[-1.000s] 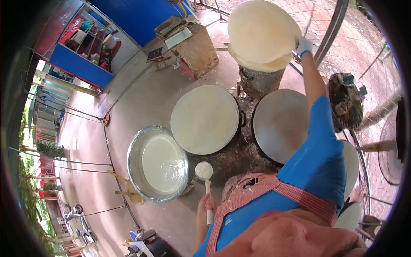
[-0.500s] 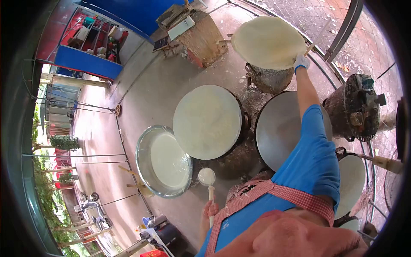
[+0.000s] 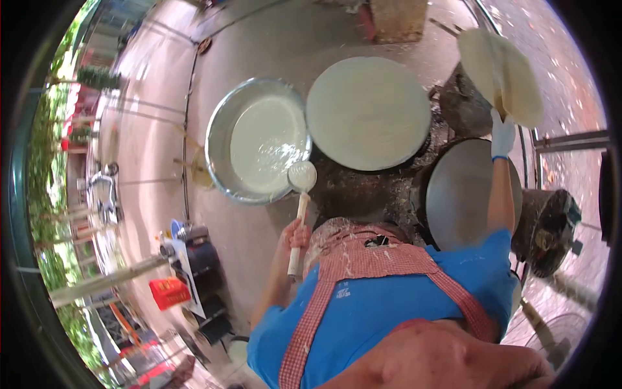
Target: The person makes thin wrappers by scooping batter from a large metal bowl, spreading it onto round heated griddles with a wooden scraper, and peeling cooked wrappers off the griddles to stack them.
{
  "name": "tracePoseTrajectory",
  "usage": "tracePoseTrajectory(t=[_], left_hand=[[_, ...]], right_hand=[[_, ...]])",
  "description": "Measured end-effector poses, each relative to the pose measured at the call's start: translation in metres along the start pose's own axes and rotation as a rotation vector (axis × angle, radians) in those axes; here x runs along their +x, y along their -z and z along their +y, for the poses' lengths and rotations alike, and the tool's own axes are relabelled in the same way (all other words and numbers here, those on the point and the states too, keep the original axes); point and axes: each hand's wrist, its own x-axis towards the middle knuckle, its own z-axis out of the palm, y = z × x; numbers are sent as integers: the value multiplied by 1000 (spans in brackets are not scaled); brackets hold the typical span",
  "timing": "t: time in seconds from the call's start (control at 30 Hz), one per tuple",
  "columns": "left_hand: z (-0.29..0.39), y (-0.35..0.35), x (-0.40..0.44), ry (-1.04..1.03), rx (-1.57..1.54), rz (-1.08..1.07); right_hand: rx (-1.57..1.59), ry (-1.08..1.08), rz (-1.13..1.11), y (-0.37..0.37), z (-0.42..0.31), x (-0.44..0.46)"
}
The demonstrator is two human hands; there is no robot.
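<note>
My left hand [image 3: 297,235] is closed around the pale handle of a batter-coated ladle [image 3: 302,176], whose bowl sits at the near rim of a wide metal basin [image 3: 217,123] holding white liquid batter [image 3: 267,142]. In a white glove, my right hand [image 3: 503,135] reaches far out to the right, closed on a wooden stick [image 3: 498,97]. A large thin pancake [image 3: 523,81] hangs about that stick, blurred by motion; whether the fingers also pinch its edge I cannot tell. Ahead, a round griddle [image 3: 369,113] is covered by a pale sheet. A bare grey griddle [image 3: 463,201] lies beneath my right forearm.
A sooty drum-like stove [image 3: 547,227] stands at the right, another stand [image 3: 463,100] under the pancake. A wooden box [image 3: 398,19] is at the far edge. A red packet [image 3: 170,293] and dark containers lie at lower left.
The view has turned and dropped toward my body. The pancake, spread wide before, now looks narrower and hangs farther right. The ladle has come up to the basin's rim.
</note>
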Motion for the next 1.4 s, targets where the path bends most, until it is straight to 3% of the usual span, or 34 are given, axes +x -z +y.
tracePoseTrajectory(t=[0.03,0.1,0.17,0.2,0.23,0.3,0.37,0.43,0.47,0.5,0.53,0.57,0.6,0.63,0.67,0.73,0.8,0.87,0.93,1.0,1.07,1.13,1.2,1.23,1.27,1.33,1.37,1.4], left_hand=[[8,-1,-6,1,-6,-109],[39,4,-16,-1,-26,-220],[70,14,-20,-96,190,-350],[92,9,-26,-228,353,-264],[116,3,-32,-357,516,-166],[197,28,-18,-261,565,23],[254,33,-1,-302,870,-3],[305,53,31,-328,931,125],[337,67,51,-211,863,362],[361,75,67,-97,791,580],[361,70,69,-96,770,562],[357,69,71,-235,997,623],[350,66,66,-373,1229,688],[344,62,60,-365,1219,678],[337,56,54,-365,1250,587],[327,48,53,-377,1279,491],[321,38,53,-50,631,338],[296,-7,13,-33,487,291],[272,-55,-32,58,255,131],[240,-101,-84,-118,428,61],[214,-144,-134,-243,621,-145],[197,-179,-177,-231,676,-289],[185,-212,-216,-249,742,-358],[177,-228,-237,-391,934,-342],[169,-240,-254,-398,973,-363],[160,-260,-283,-866,1380,-459],[186,-266,-283,-823,1448,-634],[189,-266,-280,-940,1485,-554]], right_hand=[[1,22,-19,-2,-34,-18],[339,-139,-548,-7,-95,-53],[202,151,-680,-42,-112,-73],[59,297,-795,-53,-143,-93],[51,296,-808,-63,-175,-118],[-49,526,-952,-84,-241,-170],[-241,713,-937,-117,-292,-225],[-514,854,-911,-158,-319,-290],[-619,931,-956,-178,-321,-317],[-577,952,-994,-171,-341,-326],[-540,980,-1030,-159,-356,-331],[-562,996,-1037,-154,-355,-334],[-464,829,-1026,-146,-345,-337],[-365,661,-996,-141,-335,-338],[-501,517,-1071,-153,-310,-352],[-499,595,-1038,-155,-285,-389],[-455,480,-1018,-141,-283,-411],[-428,455,-1020,-105,-294,-421],[-191,477,-790,-84,-283,-424],[-134,523,-718,-59,-301,-416],[101,598,-497,-39,-326,-404],[286,799,-255,-28,-348,-382],[316,825,-161,-8,-375,-361],[406,796,-149,2,-391,-352],[500,768,-136,10,-405,-345],[639,717,-90,16,-421,-343],[710,684,-121,20,-424,-347],[783,657,-145,24,-430,-350]])
